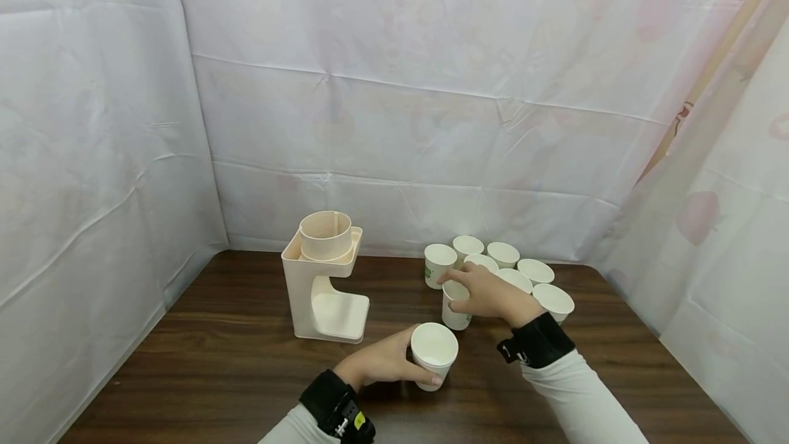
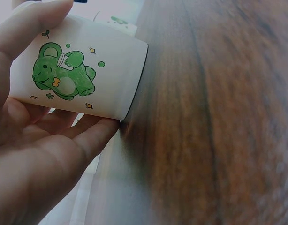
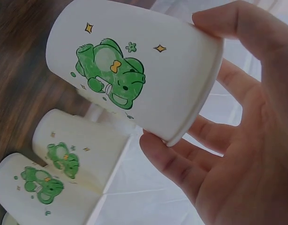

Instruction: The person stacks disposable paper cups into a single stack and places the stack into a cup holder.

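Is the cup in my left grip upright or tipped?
Upright: the head view shows the cup in the left grip with its open rim facing up and its base toward the tabletop.

Pale cloth [image 1: 394,129] behind a wooden table [image 1: 203,362]

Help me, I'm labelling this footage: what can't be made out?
Head view: lower parts of grouped cups, hidden by the right hand and each other.
Head view: the bottom inside the cream cylinder, hidden by its near side.
Left wrist view: the green print behind the held cup, too blurred to read.
Right wrist view: part of the lower-left cup, cut off by the edge.
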A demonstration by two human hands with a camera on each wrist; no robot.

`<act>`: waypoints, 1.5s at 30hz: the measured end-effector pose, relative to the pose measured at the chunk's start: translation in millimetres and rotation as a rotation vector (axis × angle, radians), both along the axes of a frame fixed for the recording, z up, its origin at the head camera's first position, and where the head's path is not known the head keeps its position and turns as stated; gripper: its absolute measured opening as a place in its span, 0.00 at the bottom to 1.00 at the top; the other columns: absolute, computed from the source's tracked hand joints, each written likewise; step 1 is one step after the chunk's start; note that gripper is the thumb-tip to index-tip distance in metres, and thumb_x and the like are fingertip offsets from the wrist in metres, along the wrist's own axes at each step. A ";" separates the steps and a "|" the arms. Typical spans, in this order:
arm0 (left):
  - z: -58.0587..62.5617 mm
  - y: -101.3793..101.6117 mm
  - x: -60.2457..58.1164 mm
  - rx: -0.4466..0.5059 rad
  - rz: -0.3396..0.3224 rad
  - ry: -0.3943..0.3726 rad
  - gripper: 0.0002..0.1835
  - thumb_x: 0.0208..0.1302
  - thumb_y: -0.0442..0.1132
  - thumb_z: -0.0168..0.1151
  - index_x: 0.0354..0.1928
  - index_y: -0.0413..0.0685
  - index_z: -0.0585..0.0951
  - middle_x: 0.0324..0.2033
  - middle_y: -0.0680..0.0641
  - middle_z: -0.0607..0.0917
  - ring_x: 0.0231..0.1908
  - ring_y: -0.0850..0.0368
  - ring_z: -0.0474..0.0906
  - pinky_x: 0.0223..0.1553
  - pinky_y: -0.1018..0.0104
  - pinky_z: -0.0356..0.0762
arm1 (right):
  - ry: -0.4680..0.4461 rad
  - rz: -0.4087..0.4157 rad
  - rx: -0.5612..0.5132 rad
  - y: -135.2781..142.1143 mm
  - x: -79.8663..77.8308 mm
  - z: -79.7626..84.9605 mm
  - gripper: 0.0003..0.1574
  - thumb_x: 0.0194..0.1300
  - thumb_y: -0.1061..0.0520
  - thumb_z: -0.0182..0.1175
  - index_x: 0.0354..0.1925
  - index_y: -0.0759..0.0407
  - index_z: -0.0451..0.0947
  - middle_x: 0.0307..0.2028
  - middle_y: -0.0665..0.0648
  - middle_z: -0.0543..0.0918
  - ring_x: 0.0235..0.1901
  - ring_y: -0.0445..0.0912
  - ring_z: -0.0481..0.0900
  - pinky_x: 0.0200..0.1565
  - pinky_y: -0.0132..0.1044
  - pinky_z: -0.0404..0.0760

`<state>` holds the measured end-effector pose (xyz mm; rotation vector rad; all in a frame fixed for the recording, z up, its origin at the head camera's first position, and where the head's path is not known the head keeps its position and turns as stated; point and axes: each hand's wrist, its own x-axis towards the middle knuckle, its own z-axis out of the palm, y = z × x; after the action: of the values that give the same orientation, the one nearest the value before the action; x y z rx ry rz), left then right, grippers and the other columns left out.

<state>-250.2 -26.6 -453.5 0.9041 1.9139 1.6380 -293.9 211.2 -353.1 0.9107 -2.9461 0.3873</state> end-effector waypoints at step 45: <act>1.9 -2.9 1.5 -0.003 -0.012 0.013 0.37 0.55 0.33 0.76 0.66 0.53 0.70 0.52 0.55 0.81 0.54 0.59 0.76 0.58 0.62 0.69 | 0.377 0.160 -0.237 -0.8 60.9 29.9 0.27 0.66 0.52 0.67 0.62 0.43 0.77 0.61 0.64 0.75 0.61 0.61 0.72 0.56 0.61 0.73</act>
<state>-248.8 -29.4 -451.7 0.9253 1.9153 1.6260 -233.0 210.4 -323.2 1.0558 -2.4372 0.4960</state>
